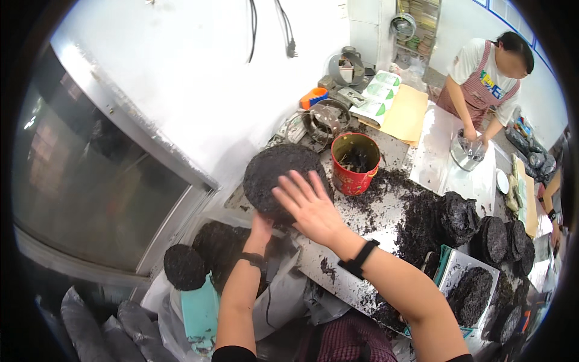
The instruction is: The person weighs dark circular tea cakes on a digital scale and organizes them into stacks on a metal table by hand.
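A thick, round, dark cake of pressed, seaweed-like flakes (pixel 282 174) is tilted up above the left end of the metal table. My left hand (pixel 262 226) holds it from below at its lower edge, fingers mostly hidden behind it. Over its right part my right hand (pixel 307 206) is spread flat with fingers apart; whether the palm touches it cannot be told. Just right of the cake stands a red bucket (pixel 355 178) with dark scraps inside. Beneath my left forearm, a plastic-lined container holds more dark cakes (pixel 219 246), with a smaller round one (pixel 184 267) by a turquoise piece (pixel 199 307).
Dark flakes (pixel 416 221) litter the metal table. Stacked cakes (pixel 493 240) and a scale bearing one cake (pixel 470 296) lie right. A co-worker (pixel 486 86) works with both hands in a metal ring (pixel 468 154). A glazed metal door (pixel 99 167) stands left.
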{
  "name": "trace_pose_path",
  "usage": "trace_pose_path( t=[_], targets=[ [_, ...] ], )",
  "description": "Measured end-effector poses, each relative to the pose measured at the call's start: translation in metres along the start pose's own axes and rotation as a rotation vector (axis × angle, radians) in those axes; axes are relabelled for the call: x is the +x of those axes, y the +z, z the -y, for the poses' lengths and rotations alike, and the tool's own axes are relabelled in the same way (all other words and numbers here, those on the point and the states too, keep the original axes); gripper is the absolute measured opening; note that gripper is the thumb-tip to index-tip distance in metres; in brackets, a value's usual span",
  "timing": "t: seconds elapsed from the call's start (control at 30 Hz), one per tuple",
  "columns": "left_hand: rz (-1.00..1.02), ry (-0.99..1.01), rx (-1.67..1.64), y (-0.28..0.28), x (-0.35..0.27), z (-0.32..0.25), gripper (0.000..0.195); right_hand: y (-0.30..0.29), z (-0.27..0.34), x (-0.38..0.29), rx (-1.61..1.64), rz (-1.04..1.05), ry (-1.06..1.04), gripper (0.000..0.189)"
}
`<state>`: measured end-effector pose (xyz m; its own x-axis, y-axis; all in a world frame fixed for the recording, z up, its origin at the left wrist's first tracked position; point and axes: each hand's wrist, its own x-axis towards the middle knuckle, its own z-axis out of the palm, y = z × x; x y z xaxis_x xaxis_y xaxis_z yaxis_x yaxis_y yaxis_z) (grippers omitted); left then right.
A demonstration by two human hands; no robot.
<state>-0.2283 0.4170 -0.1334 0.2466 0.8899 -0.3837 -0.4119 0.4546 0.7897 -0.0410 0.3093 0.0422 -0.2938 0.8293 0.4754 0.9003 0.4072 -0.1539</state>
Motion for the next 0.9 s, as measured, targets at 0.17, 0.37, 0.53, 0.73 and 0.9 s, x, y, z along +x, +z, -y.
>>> trace_pose_path(
  t=[0.17,0.37,0.53,0.73,0.9],
  targets=[
    [0.016,-0.039,0.005,0.060,-0.009,-0.022,0.046,0.027,-0.017,-0.009,-0.123,0.092,0.065,0.054],
    [0.148,-0.088,0.076,0.105,-0.108,0.041,0.054,-0.060,0.003,-0.150,-0.069,0.257,0.326,0.069],
    [0.252,-0.112,0.091,0.144,-0.193,0.079,0.061,-0.132,0.031,-0.250,-0.009,0.329,0.525,0.074],
    [0.284,-0.024,0.494,0.179,-0.244,0.090,0.063,-0.210,-0.013,-0.379,0.327,-0.169,1.131,0.061],
    [0.224,0.357,0.734,0.196,-0.253,0.098,0.059,-0.225,-0.063,-0.519,0.939,-0.823,1.649,0.052]
  ],
)
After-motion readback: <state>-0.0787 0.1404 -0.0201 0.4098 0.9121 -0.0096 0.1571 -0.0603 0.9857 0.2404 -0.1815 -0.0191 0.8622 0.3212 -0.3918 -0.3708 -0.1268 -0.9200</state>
